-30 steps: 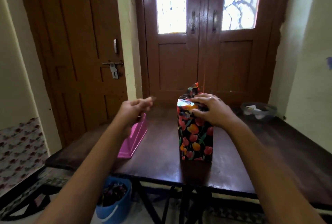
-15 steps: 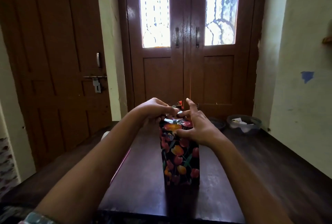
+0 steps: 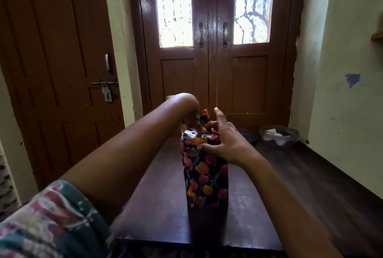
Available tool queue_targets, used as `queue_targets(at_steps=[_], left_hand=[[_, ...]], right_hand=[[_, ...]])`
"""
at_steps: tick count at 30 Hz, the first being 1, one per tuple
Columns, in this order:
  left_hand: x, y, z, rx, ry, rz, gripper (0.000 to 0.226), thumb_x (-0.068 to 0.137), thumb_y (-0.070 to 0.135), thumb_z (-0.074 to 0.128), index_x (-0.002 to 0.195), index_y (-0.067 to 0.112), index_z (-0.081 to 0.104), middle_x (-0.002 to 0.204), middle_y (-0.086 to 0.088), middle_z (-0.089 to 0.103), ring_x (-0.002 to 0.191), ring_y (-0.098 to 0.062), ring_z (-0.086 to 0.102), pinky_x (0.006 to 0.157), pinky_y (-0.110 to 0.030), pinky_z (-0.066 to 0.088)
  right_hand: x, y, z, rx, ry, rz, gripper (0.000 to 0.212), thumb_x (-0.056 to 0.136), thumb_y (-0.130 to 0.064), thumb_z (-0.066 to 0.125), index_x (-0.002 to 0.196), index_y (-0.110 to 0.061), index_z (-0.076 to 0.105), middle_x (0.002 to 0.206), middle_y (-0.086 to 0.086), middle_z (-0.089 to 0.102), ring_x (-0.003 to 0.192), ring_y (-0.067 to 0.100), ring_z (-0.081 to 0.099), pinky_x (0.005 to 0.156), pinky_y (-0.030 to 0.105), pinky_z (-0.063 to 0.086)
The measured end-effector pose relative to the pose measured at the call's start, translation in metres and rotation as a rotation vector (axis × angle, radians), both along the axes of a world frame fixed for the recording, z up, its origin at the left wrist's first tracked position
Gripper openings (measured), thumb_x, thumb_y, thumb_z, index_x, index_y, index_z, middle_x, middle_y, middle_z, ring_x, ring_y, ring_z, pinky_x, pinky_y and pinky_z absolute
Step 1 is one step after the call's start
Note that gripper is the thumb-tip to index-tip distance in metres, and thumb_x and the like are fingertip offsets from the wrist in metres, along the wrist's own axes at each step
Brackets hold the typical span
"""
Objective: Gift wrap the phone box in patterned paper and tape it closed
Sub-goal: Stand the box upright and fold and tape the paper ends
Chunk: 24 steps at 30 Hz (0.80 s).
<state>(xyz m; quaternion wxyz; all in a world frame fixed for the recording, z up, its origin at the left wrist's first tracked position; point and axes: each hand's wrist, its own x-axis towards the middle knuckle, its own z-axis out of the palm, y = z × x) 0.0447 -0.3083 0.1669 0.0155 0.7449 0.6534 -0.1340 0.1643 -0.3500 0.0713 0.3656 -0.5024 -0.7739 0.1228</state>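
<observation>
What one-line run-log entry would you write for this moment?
phase: closing top end | wrapped box: upright on table | left hand: fingers at top flap | right hand: holds box top, index raised

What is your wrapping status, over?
Left hand at top fold, grip unclear. Right hand holds upright black tulip-patterned wrapped box. Nothing in the way.
</observation>
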Motion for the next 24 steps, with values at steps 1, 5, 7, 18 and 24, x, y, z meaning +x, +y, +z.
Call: queue_targets(at_steps=[1,5,7,18,24], left_hand=[[-0.005,0.0,-0.003,-0.029,0.018,0.034,0.047,0.089,0.059,0.039,0.07,0.017,0.05,0.057,0.0,0.047,0.048,-0.01,0.037,0.049,-0.019,0.031],[-0.042,0.008,-0.027,-0.223,-0.362,0.217,0.061,0.085,0.068,0.036,0.058,0.015,0.047,0.043,0.004,0.044,0.036,-0.007,0.035,0.039,-0.015,0.028],[-0.054,0.008,-0.043,-0.244,-0.616,0.264,0.062,0.084,0.07,0.038,0.061,0.014,0.05,0.045,0.004,0.047,0.036,-0.006,0.037,0.04,-0.015,0.028],[-0.033,0.005,-0.048,0.067,-0.95,0.043,0.068,0.079,0.05,0.065,0.131,0.008,0.047,0.123,-0.005,0.056,0.096,-0.015,0.056,0.059,-0.02,0.044],[-0.031,0.012,-0.051,0.141,-1.061,-0.012,0.026,0.088,0.031,0.062,0.106,0.012,0.062,0.087,0.001,0.063,0.073,-0.008,0.06,0.061,-0.019,0.048]], right_hand=[[0.002,0.0,-0.003,0.012,0.023,0.008,0.102,0.08,-0.03,0.071,0.148,-0.021,-0.005,0.139,-0.006,0.044,0.135,0.014,0.025,0.104,0.032,0.028],[0.0,-0.001,-0.021,0.157,0.108,0.054,0.09,0.08,-0.032,0.07,0.146,-0.029,0.009,0.148,-0.01,0.032,0.138,0.01,0.016,0.102,0.027,0.019],[-0.003,0.002,-0.025,0.187,0.129,0.041,0.09,0.079,-0.036,0.069,0.146,-0.028,0.01,0.151,-0.008,0.025,0.139,0.009,0.012,0.104,0.027,0.016],[0.003,0.006,-0.032,0.094,0.203,0.031,0.096,0.081,-0.04,0.065,0.149,-0.022,-0.001,0.154,-0.009,0.02,0.141,0.013,0.019,0.109,0.032,0.022],[0.001,0.006,-0.037,0.167,0.105,-0.095,0.088,0.082,-0.06,0.052,0.148,-0.027,0.006,0.153,0.0,0.024,0.138,0.018,0.025,0.101,0.036,0.033]])
